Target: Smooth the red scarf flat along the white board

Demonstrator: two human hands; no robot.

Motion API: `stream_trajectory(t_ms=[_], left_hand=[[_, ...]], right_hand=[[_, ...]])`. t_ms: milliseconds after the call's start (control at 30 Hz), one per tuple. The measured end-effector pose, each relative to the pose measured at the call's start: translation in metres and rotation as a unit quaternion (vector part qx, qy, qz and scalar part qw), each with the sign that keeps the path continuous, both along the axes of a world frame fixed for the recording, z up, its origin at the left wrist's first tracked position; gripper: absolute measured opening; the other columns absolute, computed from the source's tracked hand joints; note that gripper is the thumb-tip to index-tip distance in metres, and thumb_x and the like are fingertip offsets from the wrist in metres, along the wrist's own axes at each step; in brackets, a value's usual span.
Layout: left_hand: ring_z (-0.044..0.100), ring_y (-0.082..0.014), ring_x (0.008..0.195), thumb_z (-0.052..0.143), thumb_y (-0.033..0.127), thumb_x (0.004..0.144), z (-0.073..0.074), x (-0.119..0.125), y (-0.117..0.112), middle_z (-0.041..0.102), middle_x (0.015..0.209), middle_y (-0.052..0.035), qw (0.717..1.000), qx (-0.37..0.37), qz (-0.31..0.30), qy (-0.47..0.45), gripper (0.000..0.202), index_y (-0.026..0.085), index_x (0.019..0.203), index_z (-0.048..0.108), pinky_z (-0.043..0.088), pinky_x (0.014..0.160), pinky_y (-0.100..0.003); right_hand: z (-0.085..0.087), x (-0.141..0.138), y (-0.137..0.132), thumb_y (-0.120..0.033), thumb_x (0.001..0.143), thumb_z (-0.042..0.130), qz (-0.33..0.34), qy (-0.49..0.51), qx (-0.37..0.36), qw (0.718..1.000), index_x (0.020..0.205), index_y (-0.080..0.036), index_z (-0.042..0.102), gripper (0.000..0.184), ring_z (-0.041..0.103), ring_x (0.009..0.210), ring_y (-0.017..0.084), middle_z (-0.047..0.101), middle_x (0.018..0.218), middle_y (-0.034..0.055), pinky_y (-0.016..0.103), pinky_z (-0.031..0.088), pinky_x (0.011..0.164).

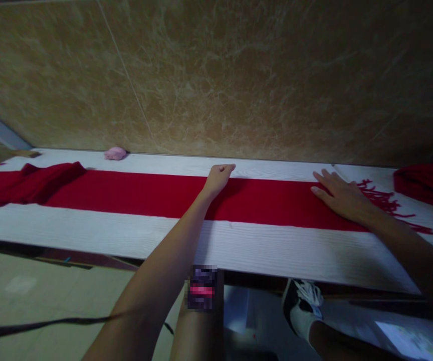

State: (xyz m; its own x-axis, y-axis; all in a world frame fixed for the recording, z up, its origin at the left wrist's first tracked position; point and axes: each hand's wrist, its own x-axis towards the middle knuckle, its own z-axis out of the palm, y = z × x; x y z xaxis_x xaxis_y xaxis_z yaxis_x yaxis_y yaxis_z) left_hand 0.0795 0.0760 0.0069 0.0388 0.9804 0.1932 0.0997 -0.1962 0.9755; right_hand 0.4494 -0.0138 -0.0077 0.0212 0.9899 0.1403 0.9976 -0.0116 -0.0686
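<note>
Using white table (257, 245), with red scarf (145, 193) lengthwise on top, bunched at left end. Spreading right hand (339, 193) wide over scarf beside fringe (385, 203); curling left hand (219, 178) near far edge, cannot tell if pinching. Better press evenly, keep edges parallel.

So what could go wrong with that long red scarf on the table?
The red scarf could end up creased, because it is bunched up toward its left end. The fringe by the right hand might tangle, since its strands splay out in different directions. And the little pink toy could get bumped if the cloth is swept back, as it sits between the scarf and the wall.
</note>
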Motion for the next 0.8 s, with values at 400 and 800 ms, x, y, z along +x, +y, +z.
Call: stream_trajectory(t_ms=[400, 800], left_hand=[[0.022, -0.0101, 0.056, 0.067, 0.021, 0.100, 0.000, 0.000, -0.001, 0.026, 0.053, 0.0077, 1.000, 0.004, -0.003, -0.013, 0.060, 0.023, 0.052, 0.033, 0.017, 0.058, -0.031], [0.022, -0.0101, 0.057, 0.074, 0.020, 0.097, -0.001, 0.001, -0.001, 0.028, 0.056, 0.0074, 0.999, -0.020, 0.006, -0.048, 0.058, 0.023, 0.053, 0.036, 0.017, 0.057, -0.030]], right_hand=[[0.000, -0.014, -0.006, -0.071, 0.106, 0.028, 0.025, 0.005, -0.031, 0.999, 0.172, -0.027, 0.046, 0.082, 0.029, 0.168, 0.039, 0.036, 0.182, 0.0096, 0.070, 0.027, 0.132], [-0.011, -0.003, -0.003, -0.071, 0.107, 0.026, 0.029, 0.011, -0.028, 0.999, 0.173, -0.030, 0.046, 0.081, 0.033, 0.166, 0.041, 0.040, 0.180, 0.0099, 0.075, 0.029, 0.129]])
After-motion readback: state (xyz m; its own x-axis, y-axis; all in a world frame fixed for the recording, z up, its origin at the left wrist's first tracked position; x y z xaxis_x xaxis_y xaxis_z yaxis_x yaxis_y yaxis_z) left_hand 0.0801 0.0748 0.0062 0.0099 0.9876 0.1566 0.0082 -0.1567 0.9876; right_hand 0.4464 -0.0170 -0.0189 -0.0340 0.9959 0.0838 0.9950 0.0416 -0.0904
